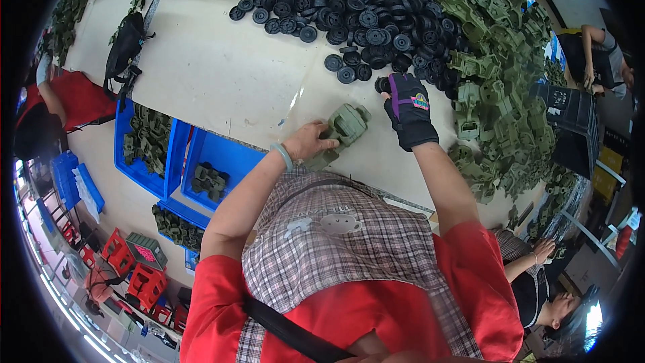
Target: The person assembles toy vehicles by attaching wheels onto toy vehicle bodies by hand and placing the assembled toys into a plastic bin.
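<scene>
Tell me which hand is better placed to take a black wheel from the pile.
Probably the right hand: it is at the near edge of the black wheels, with one right by its fingertips. The left hand is farther off, holding a green plastic part.

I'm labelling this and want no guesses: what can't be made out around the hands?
In the head view:
Right hand: its grip, hidden by the glove.
Green part at the left hand: its underside, hidden by its own body.
Black wheels: lower ones, covered by those above.
</scene>
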Motion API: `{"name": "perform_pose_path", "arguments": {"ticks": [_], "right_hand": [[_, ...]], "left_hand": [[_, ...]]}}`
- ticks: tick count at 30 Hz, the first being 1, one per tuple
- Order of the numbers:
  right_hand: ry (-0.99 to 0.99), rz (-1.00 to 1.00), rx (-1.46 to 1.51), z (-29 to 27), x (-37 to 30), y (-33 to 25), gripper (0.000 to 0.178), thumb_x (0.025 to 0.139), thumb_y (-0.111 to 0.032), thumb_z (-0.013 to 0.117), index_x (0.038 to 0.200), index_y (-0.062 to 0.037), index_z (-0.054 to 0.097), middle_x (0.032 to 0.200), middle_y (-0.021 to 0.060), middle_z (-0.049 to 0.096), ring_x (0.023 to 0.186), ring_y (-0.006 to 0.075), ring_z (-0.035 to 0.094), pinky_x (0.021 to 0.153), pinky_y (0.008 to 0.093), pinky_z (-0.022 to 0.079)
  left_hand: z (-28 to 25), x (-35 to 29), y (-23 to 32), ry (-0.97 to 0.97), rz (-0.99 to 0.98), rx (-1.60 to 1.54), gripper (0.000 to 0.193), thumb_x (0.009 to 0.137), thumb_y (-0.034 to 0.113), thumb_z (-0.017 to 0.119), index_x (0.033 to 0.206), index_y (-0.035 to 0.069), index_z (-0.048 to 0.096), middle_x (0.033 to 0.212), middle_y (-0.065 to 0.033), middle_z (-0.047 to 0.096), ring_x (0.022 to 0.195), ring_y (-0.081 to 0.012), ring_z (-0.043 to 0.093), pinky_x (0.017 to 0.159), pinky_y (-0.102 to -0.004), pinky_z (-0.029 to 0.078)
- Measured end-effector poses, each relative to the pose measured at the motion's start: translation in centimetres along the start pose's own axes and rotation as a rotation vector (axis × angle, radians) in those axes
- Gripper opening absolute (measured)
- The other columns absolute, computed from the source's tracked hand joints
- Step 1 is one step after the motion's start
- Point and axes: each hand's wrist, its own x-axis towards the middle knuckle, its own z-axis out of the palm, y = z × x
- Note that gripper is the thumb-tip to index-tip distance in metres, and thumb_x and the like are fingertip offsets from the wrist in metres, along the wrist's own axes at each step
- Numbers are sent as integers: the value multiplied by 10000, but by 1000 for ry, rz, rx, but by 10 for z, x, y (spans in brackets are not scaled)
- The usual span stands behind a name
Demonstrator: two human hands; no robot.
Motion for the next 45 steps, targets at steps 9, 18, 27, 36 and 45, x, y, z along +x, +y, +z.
{"name": "perform_pose_path", "arguments": {"ticks": [9, 18, 27, 36, 45], "right_hand": [[68, -88, 293, -4, -40, -21, 490, 831, -133, 834, 1287, -54, 672, 1161, 183, 720, 1079, 408, 669, 949, 505, 545], [-65, -277, 328, -18, -44, -94, 504, 831, -136, 824, 1309, -78, 676, 1157, 149, 725, 1076, 372, 677, 945, 491, 538], [-132, -365, 197, -7, -25, -99, 521, 830, -208, 830, 1318, -94, 688, 1169, 154, 722, 1100, 367, 675, 939, 484, 534], [107, -307, 425, -8, 12, -117, 500, 885, -228, 768, 1345, -53, 676, 1223, 159, 720, 1107, 376, 667, 1011, 486, 518], [-31, -760, 63, 26, 36, -147, 275, 823, -271, 706, 1062, -144, 748, 977, 85, 708, 963, 305, 679, 887, 458, 539]], "left_hand": [[27, -1, -60, 190, -115, -365, 527, 1091, 423, 675, 1254, -73, 743, 994, -113, 780, 876, -227, 677, 901, -351, 570], [44, -23, -34, 367, -242, -485, 648, 1028, 463, 741, 1381, -76, 669, 1170, -190, 763, 1105, -236, 710, 1006, -374, 560], [66, -35, -7, 456, -183, 26, 939, 836, 569, 881, 1462, -59, 570, 1381, -248, 614, 1277, -395, 638, 1091, -443, 534], [62, -29, -8, 407, -141, 112, 841, 839, 512, 883, 1397, -50, 600, 1302, -220, 636, 1218, -426, 633, 1048, -463, 538], [78, -26, -32, 579, 31, 37, 762, 796, 469, 916, 1346, 30, 624, 1251, -216, 625, 1178, -447, 634, 992, -504, 548]]}}
